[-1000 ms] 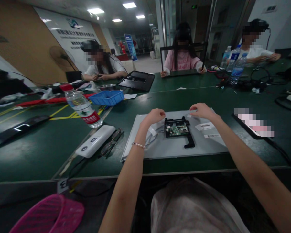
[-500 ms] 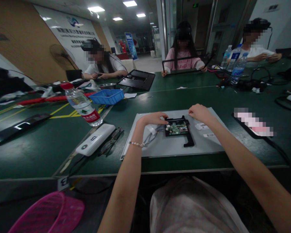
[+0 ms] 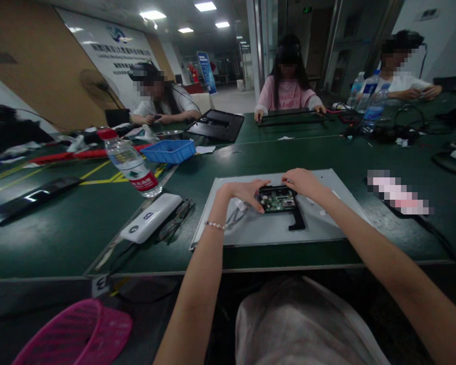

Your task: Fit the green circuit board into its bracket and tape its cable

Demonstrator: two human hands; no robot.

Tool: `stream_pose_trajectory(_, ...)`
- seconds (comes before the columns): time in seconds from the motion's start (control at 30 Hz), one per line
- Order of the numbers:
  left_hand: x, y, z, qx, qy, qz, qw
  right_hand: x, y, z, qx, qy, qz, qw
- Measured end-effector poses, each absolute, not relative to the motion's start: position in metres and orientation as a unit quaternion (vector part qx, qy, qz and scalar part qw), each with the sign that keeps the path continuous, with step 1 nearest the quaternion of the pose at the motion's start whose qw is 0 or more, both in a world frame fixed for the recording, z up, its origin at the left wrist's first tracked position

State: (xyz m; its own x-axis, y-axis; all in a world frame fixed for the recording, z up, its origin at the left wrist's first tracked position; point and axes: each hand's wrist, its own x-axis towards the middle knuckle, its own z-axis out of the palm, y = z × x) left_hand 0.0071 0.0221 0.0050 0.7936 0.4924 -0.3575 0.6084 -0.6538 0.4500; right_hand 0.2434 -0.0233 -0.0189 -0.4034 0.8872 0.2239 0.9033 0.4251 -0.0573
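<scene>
A green circuit board [image 3: 279, 202] sits in a black plastic bracket [image 3: 297, 219], which rests on a flat grey panel [image 3: 327, 230]. My left hand [image 3: 243, 191] grips the bracket's left end, its thumb at the near corner and its fingers at the far edge. At the bracket's far right corner, my right hand [image 3: 302, 182] has its fingers closed together on the rim; the fingertips are partly hidden. Grey cables [image 3: 233, 218] run out on the left, beside my left wrist.
Left of the panel lie eyeglasses [image 3: 175, 220], a white power bank [image 3: 151, 218] and a water bottle [image 3: 133, 165]. A blue tray [image 3: 169, 152] stands farther back. On the right is a phone [image 3: 397, 192]. Several people sit across the table; one holds a black frame [image 3: 292, 120].
My right hand has moved left onto the bracket's far corner. My left thumb has slid toward me along the bracket's left end. Across the table, a person has lowered the black frame.
</scene>
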Motion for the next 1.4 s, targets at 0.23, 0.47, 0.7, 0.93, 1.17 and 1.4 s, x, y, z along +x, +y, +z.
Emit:
stream_pose_trajectory(0.23, 0.007, 0.019, 0.01, 0.9, 0.305, -0.102, 0.293, 0.24, -0.022, -0.025, -0.532, -0.84, -0.025, 0.107)
stream_pose_trajectory(0.47, 0.007, 0.02, 0.008, 0.908, 0.298, -0.102, 0.276, 0.24, -0.023, -0.024, -0.532, -0.84, -0.001, 0.103)
stream_pose_trajectory(0.7, 0.007, 0.019, 0.01, 0.904, 0.3, -0.102, 0.289, 0.238, -0.024, -0.023, -0.533, -0.839, 0.0, 0.111)
stream_pose_trajectory(0.93, 0.008, 0.02, 0.009, 0.903, 0.305, -0.108, 0.281, 0.235, -0.025, -0.022, -0.53, -0.844, -0.032, 0.077)
stream_pose_trajectory(1.17, 0.008, 0.021, 0.009, 0.901, 0.303, -0.111, 0.29, 0.232, -0.03, -0.018, -0.528, -0.845, -0.05, 0.071)
stream_pose_trajectory(1.4, 0.008, 0.021, 0.01, 0.903, 0.301, -0.119, 0.282, 0.233, -0.032, -0.015, -0.532, -0.842, -0.017, 0.089)
